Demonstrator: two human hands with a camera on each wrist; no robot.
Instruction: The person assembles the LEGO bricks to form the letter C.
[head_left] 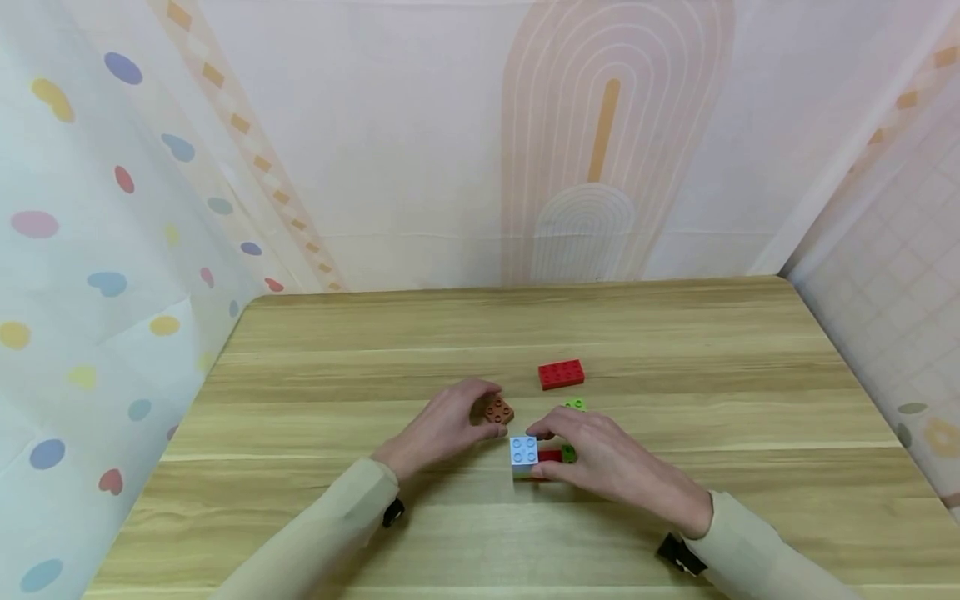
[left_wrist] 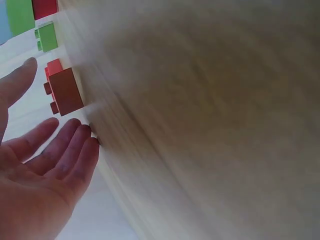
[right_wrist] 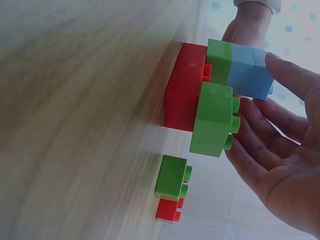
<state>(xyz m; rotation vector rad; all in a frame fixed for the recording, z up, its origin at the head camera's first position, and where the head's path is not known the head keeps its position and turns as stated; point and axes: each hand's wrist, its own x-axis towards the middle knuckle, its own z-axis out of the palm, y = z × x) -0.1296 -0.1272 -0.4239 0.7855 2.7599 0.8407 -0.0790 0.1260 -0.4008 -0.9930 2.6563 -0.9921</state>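
My left hand (head_left: 450, 421) curves around a brown brick (head_left: 498, 411) on the table. In the left wrist view the thumb and fingertips stand apart from that brown brick (left_wrist: 67, 91). With thumb and fingers, my right hand (head_left: 611, 450) pinches the top light blue brick (head_left: 523, 451) of a small build. A long red brick (right_wrist: 184, 87) forms its base in the right wrist view. One green brick (right_wrist: 212, 120) sits on the near end; another green brick (right_wrist: 218, 61) is on the far end, under two stacked light blue bricks (right_wrist: 242, 67).
Beyond the hands lies a loose long red brick (head_left: 561, 374). A loose bright green brick (head_left: 575, 405) is partly hidden behind my right hand. The wooden table (head_left: 337, 350) ends at a patterned cloth backdrop (head_left: 390, 150), with more cloth at both sides.
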